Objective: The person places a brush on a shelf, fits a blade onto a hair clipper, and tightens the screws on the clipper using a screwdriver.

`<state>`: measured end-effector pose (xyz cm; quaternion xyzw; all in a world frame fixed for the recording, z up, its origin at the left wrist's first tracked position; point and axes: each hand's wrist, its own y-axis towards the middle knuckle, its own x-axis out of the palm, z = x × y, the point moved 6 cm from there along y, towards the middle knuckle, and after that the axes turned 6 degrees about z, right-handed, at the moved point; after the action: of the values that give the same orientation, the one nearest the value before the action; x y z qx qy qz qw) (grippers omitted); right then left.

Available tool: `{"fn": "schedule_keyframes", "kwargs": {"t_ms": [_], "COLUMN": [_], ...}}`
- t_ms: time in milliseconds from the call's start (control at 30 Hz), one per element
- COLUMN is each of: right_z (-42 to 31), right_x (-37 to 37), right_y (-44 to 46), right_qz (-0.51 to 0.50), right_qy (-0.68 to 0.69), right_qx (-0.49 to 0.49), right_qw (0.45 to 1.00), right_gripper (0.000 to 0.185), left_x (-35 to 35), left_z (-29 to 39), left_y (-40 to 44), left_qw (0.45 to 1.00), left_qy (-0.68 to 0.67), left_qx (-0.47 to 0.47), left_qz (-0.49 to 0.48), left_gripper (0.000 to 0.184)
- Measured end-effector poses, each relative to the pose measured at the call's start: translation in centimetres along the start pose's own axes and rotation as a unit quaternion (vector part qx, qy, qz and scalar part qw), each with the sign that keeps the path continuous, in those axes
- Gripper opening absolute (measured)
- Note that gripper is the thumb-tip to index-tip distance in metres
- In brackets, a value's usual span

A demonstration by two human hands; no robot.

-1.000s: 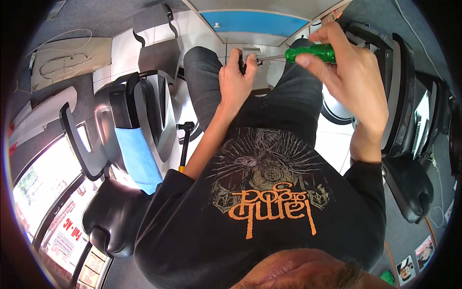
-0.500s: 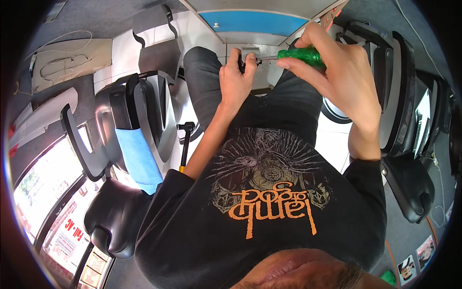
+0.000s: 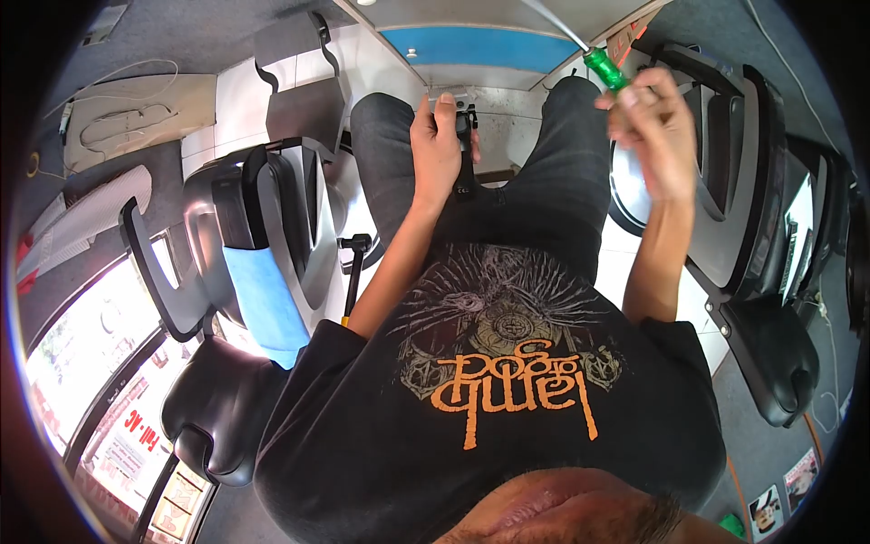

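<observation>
My left hand (image 3: pixel 436 152) is closed around a slim black handheld device (image 3: pixel 466 150), held upright between my knees. Small parts stick out near its top, but they are too small to name. To the right, my right hand (image 3: pixel 659 127) grips a screwdriver (image 3: pixel 605 69) by its translucent green handle. The metal shaft points up and to the left, apart from the device. Motion slightly blurs the right fingers.
A cabinet with a blue drawer front (image 3: pixel 485 49) stands ahead of my knees. On the left is a black salon chair (image 3: pixel 222 390) with a blue cloth (image 3: pixel 265 299) over its armrest. Another black chair (image 3: pixel 770 354) is on the right. A black-headed rod (image 3: pixel 354 263) rises near my left forearm.
My right hand has pulled the screwdriver away from the device, up and to the right, and turned its shaft upward. The left hand has turned the device upright, so more of it shows.
</observation>
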<state>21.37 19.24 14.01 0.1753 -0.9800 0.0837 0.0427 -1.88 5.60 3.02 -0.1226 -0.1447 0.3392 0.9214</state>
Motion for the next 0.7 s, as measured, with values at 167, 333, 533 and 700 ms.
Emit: {"fn": "schedule_keyframes", "kwargs": {"t_ms": [167,333,533,700], "right_z": [9.9,15.8,16.4,14.7], "right_x": [5.3,8.0,8.8,8.4], "right_y": [-3.2,-5.0,-6.4,-6.3], "right_qz": [-0.089,-0.017,-0.122,-0.14], "right_qy": [0.148,-0.021,-0.111,-0.144], "right_qx": [0.095,0.065,0.058,0.003], "right_qw": [0.98,0.998,0.985,0.98], "right_gripper": [0.027,0.017,0.03,0.036], "left_x": [0.9,1.7,1.8,2.2], "left_z": [1.1,1.9,1.8,1.6], "left_y": [0.2,-0.2,-0.5,-1.1], "left_qw": [1.0,0.999,0.997,0.99], "left_qy": [0.006,-0.028,-0.06,-0.098], "left_qx": [-0.014,-0.016,-0.051,-0.08], "left_qz": [-0.006,0.027,-0.004,-0.062], "left_gripper": [0.043,0.045,0.045,0.068]}}
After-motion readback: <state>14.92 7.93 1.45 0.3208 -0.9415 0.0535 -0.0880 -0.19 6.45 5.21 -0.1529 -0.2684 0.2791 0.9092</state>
